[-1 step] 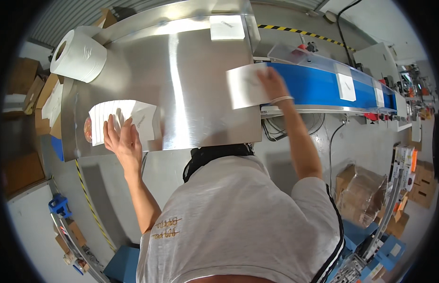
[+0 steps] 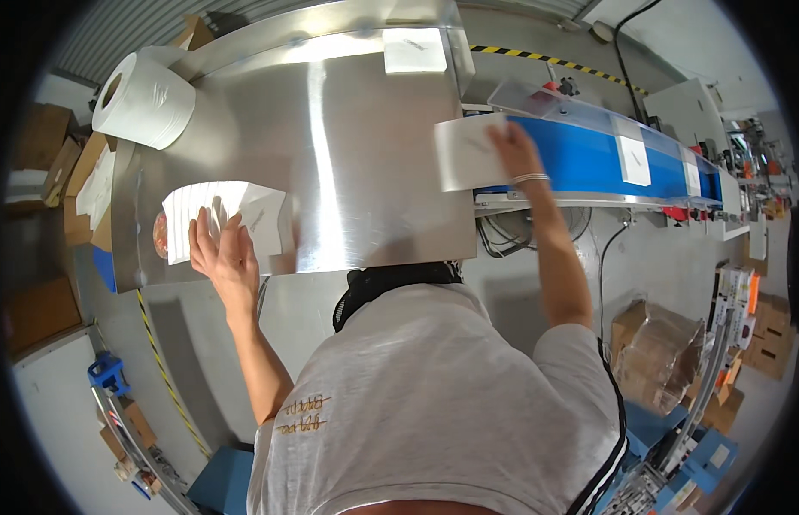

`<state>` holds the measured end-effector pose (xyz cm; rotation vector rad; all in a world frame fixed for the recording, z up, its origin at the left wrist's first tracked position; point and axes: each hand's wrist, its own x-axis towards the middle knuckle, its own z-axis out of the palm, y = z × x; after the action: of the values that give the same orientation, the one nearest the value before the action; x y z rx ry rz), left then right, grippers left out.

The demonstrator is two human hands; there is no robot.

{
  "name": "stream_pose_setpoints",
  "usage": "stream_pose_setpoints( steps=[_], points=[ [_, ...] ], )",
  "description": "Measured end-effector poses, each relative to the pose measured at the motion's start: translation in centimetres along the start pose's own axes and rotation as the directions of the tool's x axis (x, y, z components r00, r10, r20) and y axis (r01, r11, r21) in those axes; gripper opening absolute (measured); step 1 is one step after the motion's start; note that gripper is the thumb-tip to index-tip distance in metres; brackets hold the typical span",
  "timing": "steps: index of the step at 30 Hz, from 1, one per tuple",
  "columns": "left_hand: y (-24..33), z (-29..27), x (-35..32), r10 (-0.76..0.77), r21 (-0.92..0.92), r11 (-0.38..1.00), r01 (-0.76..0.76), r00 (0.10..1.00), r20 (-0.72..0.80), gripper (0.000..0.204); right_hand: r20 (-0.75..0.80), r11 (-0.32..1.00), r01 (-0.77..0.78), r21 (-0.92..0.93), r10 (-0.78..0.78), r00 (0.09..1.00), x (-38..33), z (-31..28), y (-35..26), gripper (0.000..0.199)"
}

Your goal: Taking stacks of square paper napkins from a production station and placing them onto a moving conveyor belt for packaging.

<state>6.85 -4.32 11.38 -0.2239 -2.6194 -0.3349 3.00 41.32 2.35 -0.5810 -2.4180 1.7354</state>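
Note:
My left hand lies with its fingers apart on a fanned stack of white cards near the table's left front. A round reddish thing peeks out at the left end of that stack. Over the start of the blue conveyor belt, my right hand has hold of a single white card by its right side. This card bridges the table's right edge and the belt; the fingers on it are slightly blurred. Farther along the belt lie another white card and a narrower-looking one.
The steel table has a raised back rim. A big white roll stands at its back left, a white card pile at its back right. A clear guard runs along the belt's far side. Cables hang below the belt.
My right hand has moved a little to the right, carrying the white card farther over the belt. My left hand and the fanned stack stay in place.

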Motion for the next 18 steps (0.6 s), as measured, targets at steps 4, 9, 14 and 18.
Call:
stream_pose_setpoints(
  steps=[4,9,14,18],
  points=[
    [-0.2,-0.3,-0.4,-0.032,0.009,0.999,0.032,0.999,0.008,0.025,-0.306,0.805,-0.121,-0.581,-0.078,0.949,3.5,-9.9,3.4,0.047],
    [-0.3,0.0,-0.6,0.001,-0.021,1.000,-0.001,1.000,-0.013,0.031,-0.218,0.404,0.041,-0.914,-0.573,0.790,2.5,-6.1,0.8,0.051],
    [-0.2,-1.0,-0.7,-0.054,-0.045,0.997,0.056,0.997,0.048,0.030,0.542,0.953,0.296,0.060,-0.280,0.792,-4.5,13.8,-8.3,0.049],
    [-3.9,-1.3,0.9,-0.139,-0.214,0.968,0.132,0.990,-0.021,0.038,0.688,0.959,0.204,0.197,-0.284,0.668,-7.0,24.0,-10.8,0.068]
  ],
)
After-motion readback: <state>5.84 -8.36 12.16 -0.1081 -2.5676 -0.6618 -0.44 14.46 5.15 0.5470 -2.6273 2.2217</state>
